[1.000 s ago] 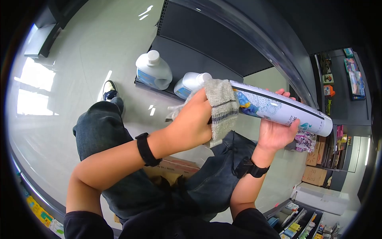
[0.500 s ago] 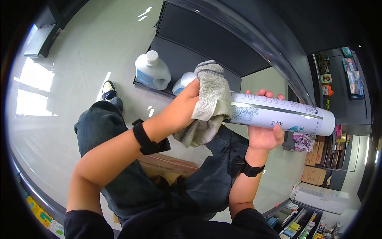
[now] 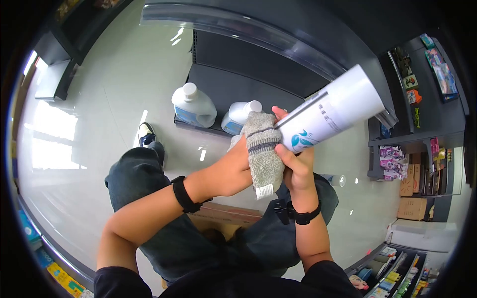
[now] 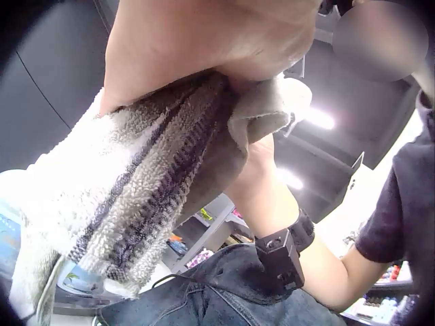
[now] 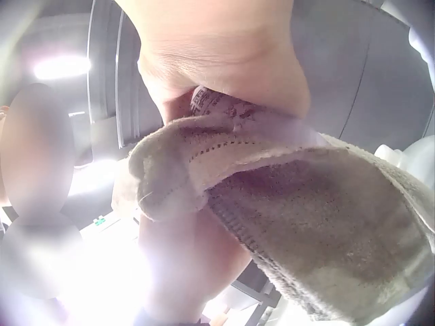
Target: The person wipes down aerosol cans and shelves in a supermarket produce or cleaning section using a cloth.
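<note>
A white cylindrical can (image 3: 334, 111) with a teal leaf print is tilted up to the right in the head view, its plain end toward the camera. My right hand (image 3: 300, 169) grips it around the lower part, thumb across the front. At its lower left end my left hand (image 3: 232, 171) holds a grey striped terry cloth (image 3: 266, 151) against the can. That end is hidden by the cloth. Both wrist views show the cloth bunched and hanging below the hands, with a bit of printed can surface (image 5: 224, 105) under the right palm.
Two white jugs, one upright (image 3: 191, 108) and one beside it (image 3: 237, 118), stand on the low dark shelf (image 3: 228, 79) ahead. A clear shelf edge strip (image 3: 248, 31) runs above. A cardboard box (image 3: 226, 212) lies between the knees. Stocked shelves (image 3: 392, 164) stand at right.
The can has swung from nearly level to tilted, its bare end higher and nearer the camera. My right hand has slid left toward the cloth. The head view has shifted slightly.
</note>
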Demonstrator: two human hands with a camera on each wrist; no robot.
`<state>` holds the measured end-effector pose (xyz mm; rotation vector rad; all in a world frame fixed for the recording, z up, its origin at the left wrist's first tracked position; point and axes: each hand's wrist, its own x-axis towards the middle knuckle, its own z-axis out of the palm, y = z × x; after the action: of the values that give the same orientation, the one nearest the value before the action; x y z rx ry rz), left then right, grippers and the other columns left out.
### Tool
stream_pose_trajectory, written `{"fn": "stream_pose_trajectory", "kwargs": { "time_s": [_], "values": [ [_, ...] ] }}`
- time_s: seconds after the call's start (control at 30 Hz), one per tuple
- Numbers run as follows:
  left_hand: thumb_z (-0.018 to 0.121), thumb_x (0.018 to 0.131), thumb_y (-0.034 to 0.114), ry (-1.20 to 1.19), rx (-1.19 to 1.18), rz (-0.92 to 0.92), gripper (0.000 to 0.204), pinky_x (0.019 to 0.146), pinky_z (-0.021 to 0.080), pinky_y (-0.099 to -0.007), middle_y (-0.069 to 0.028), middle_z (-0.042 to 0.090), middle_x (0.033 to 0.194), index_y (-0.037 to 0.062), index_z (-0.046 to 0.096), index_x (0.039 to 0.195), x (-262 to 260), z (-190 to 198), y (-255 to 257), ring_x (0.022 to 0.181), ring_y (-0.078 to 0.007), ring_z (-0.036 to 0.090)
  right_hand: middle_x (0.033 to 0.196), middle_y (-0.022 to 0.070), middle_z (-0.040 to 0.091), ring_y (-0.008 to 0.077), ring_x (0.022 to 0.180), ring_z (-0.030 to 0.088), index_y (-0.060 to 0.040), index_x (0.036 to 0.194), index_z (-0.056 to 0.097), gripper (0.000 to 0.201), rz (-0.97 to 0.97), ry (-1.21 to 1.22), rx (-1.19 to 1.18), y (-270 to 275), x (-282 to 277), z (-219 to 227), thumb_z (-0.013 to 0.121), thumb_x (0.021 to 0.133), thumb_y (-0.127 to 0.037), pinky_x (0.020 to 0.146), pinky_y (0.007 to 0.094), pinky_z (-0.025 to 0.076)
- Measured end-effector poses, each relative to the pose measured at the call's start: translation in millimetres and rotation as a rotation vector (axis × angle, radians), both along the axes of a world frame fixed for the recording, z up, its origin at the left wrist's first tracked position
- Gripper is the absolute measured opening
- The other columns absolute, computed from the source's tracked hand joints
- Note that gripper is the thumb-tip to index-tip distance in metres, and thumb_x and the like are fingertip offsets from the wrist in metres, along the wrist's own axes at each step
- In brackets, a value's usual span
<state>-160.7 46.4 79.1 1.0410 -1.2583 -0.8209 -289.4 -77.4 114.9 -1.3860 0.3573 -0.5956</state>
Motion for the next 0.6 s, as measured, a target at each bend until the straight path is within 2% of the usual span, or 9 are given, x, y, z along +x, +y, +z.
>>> {"fn": "stream_pose_trajectory", "kwargs": {
  "time_s": [0.03,0.1,0.13,0.2,0.27,0.3,0.37,0.43,0.6],
  "values": [
    [0.064,0.093,0.02,-0.022,0.02,-0.015,0.059,0.121,0.024,-0.0492,-0.0232,0.036,0.153,0.0033,0.045,0.147,2,-2,0,0.142,-0.0442,0.032,0.149,0.0172,0.05,0.0249,0.136,0.049,0.0051,0.15,0.04,0.072,0.029,0.013,0.015,1,1,1,0.072,0.09,-0.017,0.116,0.0385,0.036],
    [0.065,0.093,0.019,-0.05,0.043,-0.034,0.059,0.121,0.025,-0.0494,-0.0241,0.038,0.151,0.0031,0.046,0.146,2,-2,1,0.141,-0.0451,0.033,0.146,0.0151,0.052,0.0226,0.132,0.051,0.0034,0.15,0.041,0.073,-0.002,0.002,0.077,7,4,-1,0.076,0.089,-0.019,0.113,0.0374,0.038],
    [0.066,0.092,0.019,-0.197,-0.011,0.055,0.058,0.119,0.027,-0.0499,-0.0249,0.041,0.149,0.0027,0.048,0.144,2,0,0,0.139,-0.0467,0.036,0.143,0.013,0.054,0.0203,0.129,0.053,0.0017,0.15,0.042,0.075,-0.026,-0.002,0.135,9,5,-3,0.079,0.089,-0.021,0.111,0.0363,0.04],
    [0.067,0.091,0.018,-0.354,-0.069,0.142,0.056,0.118,0.029,-0.0505,-0.0257,0.044,0.147,0.0023,0.05,0.142,4,4,-2,0.136,-0.0483,0.038,0.148,0.0131,0.049,0.0225,0.136,0.049,0.0006,0.155,0.036,0.077,0.051,0.011,0.134,8,-2,-12,0.075,0.094,-0.026,0.116,0.0373,0.035],
    [0.072,0.088,0.018,-0.482,-0.194,0.308,0.054,0.112,0.036,-0.0503,-0.0252,0.051,0.139,0.0013,0.054,0.136,4,5,-4,0.128,-0.0489,0.046,0.151,0.0128,0.048,0.0224,0.134,0.052,0.0,0.157,0.031,0.076,0.085,0.005,0.185,14,-8,-17,0.062,0.101,-0.041,0.114,0.0368,0.039],
    [0.072,0.088,0.018,-0.489,-0.195,0.306,0.054,0.112,0.036,-0.0503,-0.0252,0.051,0.139,0.0013,0.054,0.136,5,7,-4,0.128,-0.0489,0.046,0.151,0.0128,0.048,0.0224,0.134,0.052,0.0,0.157,0.031,0.076,0.086,-0.001,0.185,17,-9,-19,0.062,0.101,-0.041,0.114,0.0368,0.039],
    [0.076,0.086,0.019,-0.341,-0.105,0.322,0.055,0.108,0.041,-0.0485,-0.0233,0.055,0.135,0.0008,0.056,0.133,7,12,-5,0.123,-0.0462,0.052,0.151,0.0119,0.048,0.0223,0.135,0.051,-0.0014,0.157,0.03,0.07,0.137,-0.025,0.225,21,-9,-21,0.041,0.107,-0.05,0.114,0.0379,0.04],
    [0.078,0.084,0.019,-0.35,-0.128,0.359,0.056,0.107,0.042,-0.0474,-0.0225,0.057,0.134,0.0007,0.057,0.133,10,9,-6,0.122,-0.045,0.053,0.152,0.0112,0.048,0.0222,0.137,0.05,-0.0029,0.156,0.031,0.073,0.149,0.019,0.256,20,-9,-30,0.02,0.11,-0.057,0.114,0.0386,0.041],
    [0.081,0.082,0.02,-0.361,-0.193,0.436,0.058,0.105,0.044,-0.0455,-0.0209,0.059,0.131,0.0003,0.058,0.132,24,15,-5,0.12,-0.0426,0.056,0.153,0.0108,0.047,0.0224,0.139,0.048,-0.0031,0.157,0.03,0.069,0.248,0.135,0.171,26,-8,-17,0.019,0.111,-0.054,0.117,0.0377,0.037]
  ]
}}
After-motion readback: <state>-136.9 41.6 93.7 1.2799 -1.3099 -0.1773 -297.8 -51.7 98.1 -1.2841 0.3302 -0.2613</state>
